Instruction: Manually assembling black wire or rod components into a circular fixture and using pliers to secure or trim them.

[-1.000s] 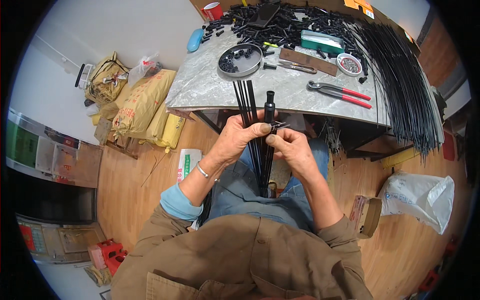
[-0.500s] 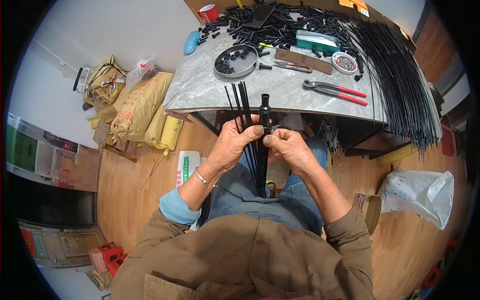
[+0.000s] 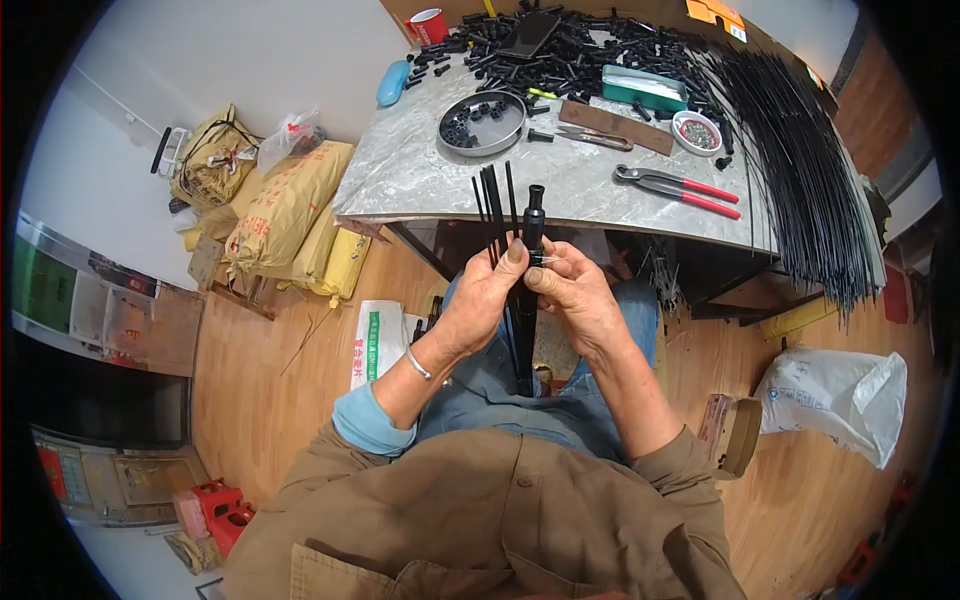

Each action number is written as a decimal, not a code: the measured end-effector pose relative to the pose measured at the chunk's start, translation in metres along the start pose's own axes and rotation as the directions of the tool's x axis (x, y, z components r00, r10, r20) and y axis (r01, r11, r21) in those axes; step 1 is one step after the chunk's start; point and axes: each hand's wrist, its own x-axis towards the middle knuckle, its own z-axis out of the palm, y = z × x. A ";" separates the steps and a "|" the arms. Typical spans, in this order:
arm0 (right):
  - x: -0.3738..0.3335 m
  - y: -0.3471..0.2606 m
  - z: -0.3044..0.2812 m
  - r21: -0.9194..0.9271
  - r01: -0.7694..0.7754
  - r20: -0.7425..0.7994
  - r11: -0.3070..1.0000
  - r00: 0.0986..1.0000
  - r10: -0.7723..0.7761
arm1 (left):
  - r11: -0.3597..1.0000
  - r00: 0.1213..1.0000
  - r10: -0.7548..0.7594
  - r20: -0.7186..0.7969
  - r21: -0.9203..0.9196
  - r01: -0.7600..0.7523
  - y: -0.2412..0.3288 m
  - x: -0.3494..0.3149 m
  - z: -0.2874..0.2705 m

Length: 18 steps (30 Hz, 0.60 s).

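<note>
A: I'm only on the head feed from here. Far left, I get yellowish sacks heaped near the wall, then a white-and-green bag on the floor.

B: And the left hand?

A: The left hand comes next, thumb pointing up, closed around a few thin black rods. I see their ends fanning out above it and the lengths running down toward the lap.

B: Where do you have the black tubular piece?

A: Upright between the two hands, just right of the rods, its flared top in front of the grey table's near edge. Beyond it I see a round metal pan with small black parts inside.

B: The right hand?

A: Thumb and fingers pinching the tubular piece low down, where thin pale strands poke out. I can't tell whether those are gripped too; they're too small for me.

B: Further right?

A: Red-handled pincers on the table, a small white bowl behind them, then a broad sheaf of black rods draping over the edge, and a white sack on the floor.
</note>
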 end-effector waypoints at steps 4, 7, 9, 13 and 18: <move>0.000 0.002 -0.005 0.056 0.004 0.022 0.998 1.000 -0.005 | 1.000 0.995 -0.010 0.099 -0.021 0.012 0.003 0.002 0.000; 0.002 -0.002 -0.006 0.088 -0.013 0.075 0.996 0.997 0.007 | 1.000 0.995 -0.008 0.100 -0.003 0.008 0.004 0.001 0.002; 0.004 -0.005 -0.007 0.026 -0.037 0.100 0.999 0.994 0.035 | 1.000 0.995 0.002 0.101 0.003 -0.002 0.004 -0.001 0.005; 0.010 0.003 -0.003 0.014 -0.022 0.078 1.000 0.997 0.021 | 0.985 0.993 0.107 -0.050 0.140 -0.099 -0.010 0.003 0.007; 0.003 0.009 0.007 -0.285 0.142 -0.067 0.948 0.984 -0.167 | 0.980 0.961 0.165 -0.220 0.145 -0.135 -0.017 0.006 0.009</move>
